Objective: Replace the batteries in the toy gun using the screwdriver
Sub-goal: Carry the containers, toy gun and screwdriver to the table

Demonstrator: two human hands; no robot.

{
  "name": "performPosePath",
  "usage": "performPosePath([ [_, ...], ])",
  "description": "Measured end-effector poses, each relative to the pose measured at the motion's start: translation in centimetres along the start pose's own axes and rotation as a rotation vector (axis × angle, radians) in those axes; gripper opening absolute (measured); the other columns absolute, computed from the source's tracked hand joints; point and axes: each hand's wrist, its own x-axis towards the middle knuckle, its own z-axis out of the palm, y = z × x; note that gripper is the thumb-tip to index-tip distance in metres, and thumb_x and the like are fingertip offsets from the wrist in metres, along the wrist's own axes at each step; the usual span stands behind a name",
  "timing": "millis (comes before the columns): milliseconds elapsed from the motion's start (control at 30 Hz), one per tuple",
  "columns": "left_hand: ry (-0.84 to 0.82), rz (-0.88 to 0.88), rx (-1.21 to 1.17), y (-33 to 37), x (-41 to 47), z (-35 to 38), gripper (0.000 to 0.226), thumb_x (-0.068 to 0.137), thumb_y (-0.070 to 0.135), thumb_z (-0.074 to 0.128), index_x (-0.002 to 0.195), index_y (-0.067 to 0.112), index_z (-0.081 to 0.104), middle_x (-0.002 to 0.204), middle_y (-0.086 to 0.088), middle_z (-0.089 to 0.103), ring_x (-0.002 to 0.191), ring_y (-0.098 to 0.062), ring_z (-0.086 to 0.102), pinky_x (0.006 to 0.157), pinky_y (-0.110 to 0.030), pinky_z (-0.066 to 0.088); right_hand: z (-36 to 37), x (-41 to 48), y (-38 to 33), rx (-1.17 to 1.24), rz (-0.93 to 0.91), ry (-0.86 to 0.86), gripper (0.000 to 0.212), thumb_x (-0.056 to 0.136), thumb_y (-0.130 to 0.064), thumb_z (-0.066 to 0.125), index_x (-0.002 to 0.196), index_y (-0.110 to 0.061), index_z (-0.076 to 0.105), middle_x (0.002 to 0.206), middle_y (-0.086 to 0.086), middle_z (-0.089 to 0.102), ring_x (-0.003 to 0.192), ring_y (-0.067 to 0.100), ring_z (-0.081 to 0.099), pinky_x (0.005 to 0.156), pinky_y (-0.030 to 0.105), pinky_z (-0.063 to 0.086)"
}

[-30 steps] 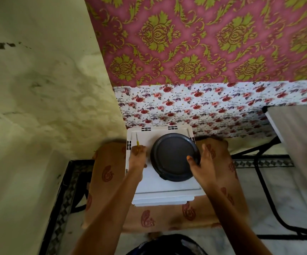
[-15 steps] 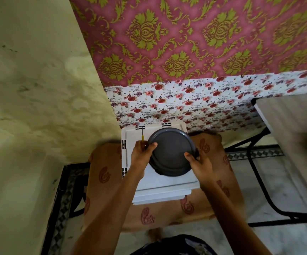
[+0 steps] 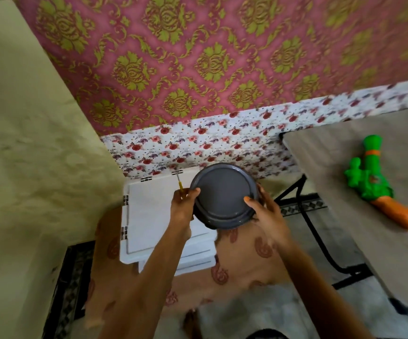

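Note:
A dark grey round container [image 3: 223, 195] with a lid is held up between both hands above the white plastic box [image 3: 154, 216]. My left hand [image 3: 183, 206] grips its left rim and also pinches a thin yellow-handled screwdriver [image 3: 180, 185] that points up and away. My right hand [image 3: 265, 212] grips its right rim. The green and orange toy gun [image 3: 374, 182] lies on the grey table [image 3: 381, 241] at the right, apart from both hands.
The white box rests on a cloth-covered stool [image 3: 242, 260] against the floral wall. A greenish wall [image 3: 31, 143] closes the left side. The table's black metal frame [image 3: 320, 241] runs between stool and table. The floor is pale tile.
Both hands have lifted the grey container off the white box and carried it to the right. The view has swung right, and the toy gun on the table has come into sight.

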Motion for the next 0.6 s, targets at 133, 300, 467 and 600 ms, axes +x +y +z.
performPosePath([
  [133,0.0,0.054,-0.094,-2.1,-4.9,7.3,0.016,0.089,0.023,0.062,0.102,0.017,0.054,0.091,0.004,0.058,0.092,-0.02,0.053,0.075,-0.032,0.043,-8.1,-1.7,-1.8,0.008,-0.006,-0.001,0.043,0.087,-0.016,0.062,0.127,-0.027,0.05,0.099,-0.015,0.058,0.085,-0.003,0.055,0.077,0.029,0.049],
  [300,-0.014,0.018,-0.188,-5.3,-10.3,16.3,0.02,0.085,0.021,0.067,0.102,0.014,0.06,0.09,0.001,0.062,0.082,-0.015,0.058,0.071,-0.029,0.049,-18.6,-3.7,-3.6,0.004,-0.034,0.059,0.04,0.085,-0.016,0.063,0.121,-0.03,0.052,0.109,-0.005,0.062,0.099,0.014,0.059,0.069,0.026,0.048],
  [467,-0.042,0.029,-0.173,-6.9,-13.9,23.2,0.022,0.085,0.017,0.067,0.103,0.01,0.056,0.096,-0.006,0.064,0.086,-0.019,0.061,0.079,-0.036,0.053,-26.6,-5.1,-5.0,0.025,-0.05,0.069,0.033,0.087,-0.014,0.061,0.108,-0.037,0.05,0.096,-0.019,0.06,0.088,0.003,0.059,0.067,0.025,0.049],
  [600,-0.087,0.043,-0.073,-7.8,-14.0,27.5,0.031,0.068,0.035,0.076,0.088,0.019,0.06,0.105,-0.011,0.065,0.102,-0.029,0.062,0.098,-0.051,0.047,-31.1,-4.6,-5.5,0.044,-0.025,0.099,0.036,0.089,-0.016,0.058,0.12,-0.032,0.048,0.107,-0.011,0.057,0.085,0.0,0.055,0.071,0.026,0.049],
])
